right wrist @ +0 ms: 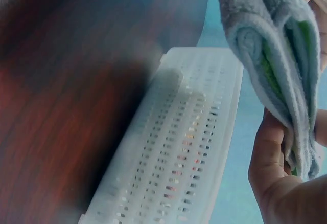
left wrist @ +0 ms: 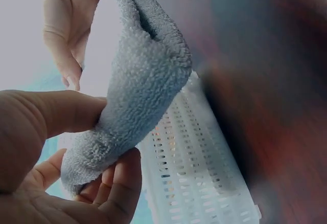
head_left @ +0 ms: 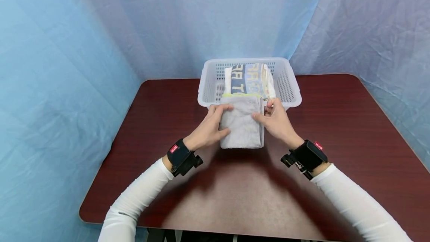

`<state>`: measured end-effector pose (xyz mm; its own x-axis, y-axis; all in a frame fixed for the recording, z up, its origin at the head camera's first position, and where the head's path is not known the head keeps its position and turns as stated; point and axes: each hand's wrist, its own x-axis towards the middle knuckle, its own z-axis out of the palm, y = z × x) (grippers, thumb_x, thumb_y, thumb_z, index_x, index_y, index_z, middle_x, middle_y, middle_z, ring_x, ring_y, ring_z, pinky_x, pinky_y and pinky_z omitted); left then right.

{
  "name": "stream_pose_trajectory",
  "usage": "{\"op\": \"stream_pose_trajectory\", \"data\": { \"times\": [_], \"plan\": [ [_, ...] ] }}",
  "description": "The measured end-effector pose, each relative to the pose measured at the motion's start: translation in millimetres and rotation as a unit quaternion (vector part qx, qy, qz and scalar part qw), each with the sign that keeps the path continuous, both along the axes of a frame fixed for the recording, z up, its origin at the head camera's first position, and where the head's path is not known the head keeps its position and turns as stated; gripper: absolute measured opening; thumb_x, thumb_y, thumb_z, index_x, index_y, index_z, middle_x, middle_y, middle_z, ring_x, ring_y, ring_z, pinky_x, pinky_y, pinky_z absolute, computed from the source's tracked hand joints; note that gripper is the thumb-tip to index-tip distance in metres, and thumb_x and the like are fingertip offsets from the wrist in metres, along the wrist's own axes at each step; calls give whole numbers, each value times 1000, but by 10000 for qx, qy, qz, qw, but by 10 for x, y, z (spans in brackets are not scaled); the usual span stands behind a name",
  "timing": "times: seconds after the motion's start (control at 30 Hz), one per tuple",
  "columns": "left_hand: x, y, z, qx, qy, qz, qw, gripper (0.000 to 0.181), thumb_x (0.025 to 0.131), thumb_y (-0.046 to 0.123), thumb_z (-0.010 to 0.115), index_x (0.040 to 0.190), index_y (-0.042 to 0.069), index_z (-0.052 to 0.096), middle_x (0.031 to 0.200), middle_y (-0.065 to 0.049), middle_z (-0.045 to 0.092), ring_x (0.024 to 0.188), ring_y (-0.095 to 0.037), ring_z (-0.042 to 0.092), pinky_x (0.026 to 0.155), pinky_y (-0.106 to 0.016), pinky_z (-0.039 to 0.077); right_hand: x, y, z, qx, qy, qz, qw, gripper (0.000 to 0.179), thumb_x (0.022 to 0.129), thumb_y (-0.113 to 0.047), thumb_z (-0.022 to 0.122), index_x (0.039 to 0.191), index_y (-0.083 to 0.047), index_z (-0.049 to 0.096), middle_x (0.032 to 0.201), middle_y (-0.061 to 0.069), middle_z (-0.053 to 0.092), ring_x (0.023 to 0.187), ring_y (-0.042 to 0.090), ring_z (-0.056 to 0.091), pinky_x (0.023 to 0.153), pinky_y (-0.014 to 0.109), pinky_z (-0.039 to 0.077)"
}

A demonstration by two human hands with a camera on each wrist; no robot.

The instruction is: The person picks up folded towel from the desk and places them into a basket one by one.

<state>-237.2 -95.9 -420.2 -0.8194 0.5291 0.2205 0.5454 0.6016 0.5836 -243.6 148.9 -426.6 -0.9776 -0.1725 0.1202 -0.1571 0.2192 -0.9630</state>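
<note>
A folded grey towel (head_left: 241, 126) hangs in front of the basket's near rim, held between both hands. My left hand (head_left: 212, 127) grips its left side; in the left wrist view the thumb lies on one face of the towel (left wrist: 140, 81) and the fingers curl behind it. At the right side, my right hand (head_left: 276, 119) pinches the layered edge, and the right wrist view shows green between the folds of the towel (right wrist: 271, 55). Behind it, a folded white and blue cloth with printed letters (head_left: 246, 79) lies in the white plastic basket (head_left: 293, 85).
The basket stands at the far edge of a dark red-brown table (head_left: 336, 122). Blue cloth sheets (head_left: 201, 21) hang behind the table and at both sides. Slotted walls of the basket (right wrist: 179, 132) show close below the hands in the wrist views.
</note>
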Motion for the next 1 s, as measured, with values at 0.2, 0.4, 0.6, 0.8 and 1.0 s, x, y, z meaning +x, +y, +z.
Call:
{"op": "stream_pose_trajectory", "data": {
  "times": [0.2, 0.4, 0.6, 0.8, 1.0],
  "plan": [
    [-126, 20, 25, 85, 30, 0, 10000, 61, 91, 4, 68, 144, 8, 38, 133, -18, 37, 115, -26, 42, 91, -37, 47, -55, -36, 82, 276, 520, -161, 9981, 33, 94, -4, 65, 95, 3, 32, 81, 9, 36, 65, 11, 37, 59, 23, 32],
    [-249, 63, 74, 187, -10, -28, 9998, 61, 92, 4, 66, 145, 8, 37, 136, -19, 36, 118, -27, 40, 89, -37, 47, -89, -38, 160, 143, 786, -129, 9967, 21, 97, 1, 59, 105, 10, 42, 82, 12, 46, 62, 11, 35, 60, 23, 31],
    [-353, 109, 110, 165, -17, 1, 9999, 62, 91, 4, 66, 146, 8, 38, 135, -19, 36, 116, -26, 38, 88, -36, 47, -217, 13, 76, -5, 851, -168, 9962, 25, 98, -6, 60, 111, 6, 43, 89, 11, 49, 59, 10, 34, 60, 24, 32],
    [-461, 167, 157, 122, 40, 55, 9999, 63, 91, 4, 66, 147, 9, 38, 135, -19, 37, 116, -26, 39, 88, -34, 45, -186, 16, 195, 32, 932, -140, 9955, 21, 101, -1, 53, 118, 10, 45, 101, 18, 54, 61, 12, 35, 62, 27, 31],
    [-540, 205, 208, 108, -27, 86, 9999, 64, 92, 4, 66, 148, 10, 37, 138, -19, 35, 119, -26, 38, 90, -33, 46, -165, -12, 346, 126, 937, -243, 9952, 21, 101, 2, 49, 119, 12, 47, 102, 23, 54, 59, 10, 34, 59, 27, 30]
  ]
}}
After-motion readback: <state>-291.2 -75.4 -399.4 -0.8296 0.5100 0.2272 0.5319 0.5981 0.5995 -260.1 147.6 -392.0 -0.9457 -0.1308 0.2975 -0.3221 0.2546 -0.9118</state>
